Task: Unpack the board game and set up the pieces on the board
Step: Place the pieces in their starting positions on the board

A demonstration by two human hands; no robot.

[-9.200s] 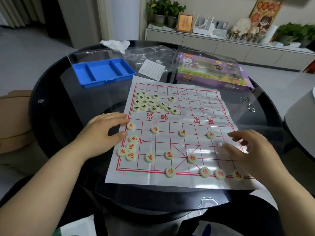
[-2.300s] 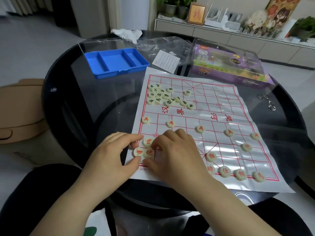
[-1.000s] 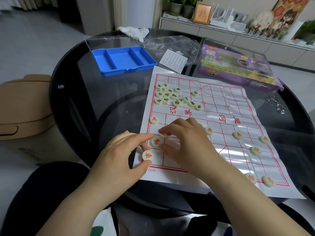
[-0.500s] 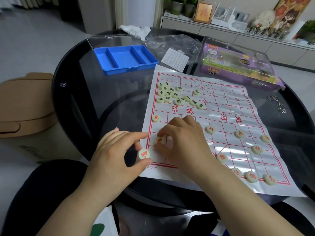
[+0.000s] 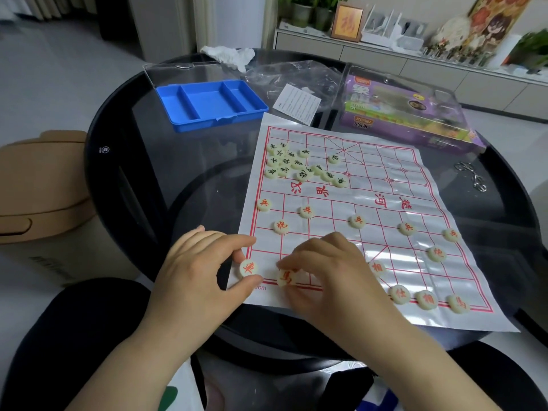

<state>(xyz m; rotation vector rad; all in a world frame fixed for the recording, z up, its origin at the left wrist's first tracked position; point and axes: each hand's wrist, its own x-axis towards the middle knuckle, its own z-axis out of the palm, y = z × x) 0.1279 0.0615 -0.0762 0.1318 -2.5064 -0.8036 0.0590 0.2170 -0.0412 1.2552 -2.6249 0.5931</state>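
My left hand (image 5: 192, 271) pinches a red-marked piece (image 5: 248, 267) at the near-left corner of the board (image 5: 385, 191), close to the counter's (image 5: 133, 173) near edge. My right hand (image 5: 329, 271) pinches a second red piece (image 5: 286, 277) just beside it.

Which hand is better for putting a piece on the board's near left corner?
The left hand: it pinches a red-lettered piece right by that corner of the board, while the right hand pinches a second piece farther in.
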